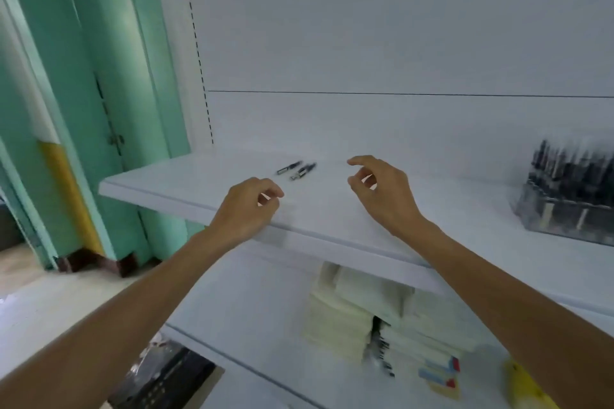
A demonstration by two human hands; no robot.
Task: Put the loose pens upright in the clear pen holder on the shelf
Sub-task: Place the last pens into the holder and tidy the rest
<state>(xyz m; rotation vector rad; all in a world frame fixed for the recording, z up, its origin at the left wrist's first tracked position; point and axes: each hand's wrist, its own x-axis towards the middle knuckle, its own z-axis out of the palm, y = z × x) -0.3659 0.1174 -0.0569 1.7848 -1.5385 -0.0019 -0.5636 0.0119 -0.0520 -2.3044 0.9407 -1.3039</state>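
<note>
1. Head view shows two loose pens lying flat on the white shelf (159, 188): the first pen (289, 167) and, just beside it on the right, the second pen (303, 171). They are almost parallel but do not seem to touch.
2. Their long axes run diagonally, from the near-left to the far-right, so the near ends point toward the left hand (249, 209).
3. That hand rests at the front edge of the shelf. Its fingers are loosely curled and the thumb is close to the forefinger, but it holds nothing that I can see. The pens lie just beyond its fingertips, a little to the right.
4. The right hand (378, 189) hovers over the shelf on the other side of the pens. Its forefinger and thumb are curved and apart, like a ready pinch, and it is also empty.
5. I judge the left hand slightly nearer to the pens, though both can reach them.
6. The clear pen holder (564, 209) stands at the far right of the same shelf, well apart from the pens and on the side of the right hand. It already contains many dark pens, standing upright. This part is blurred, so I cannot tell the free room inside.
</note>
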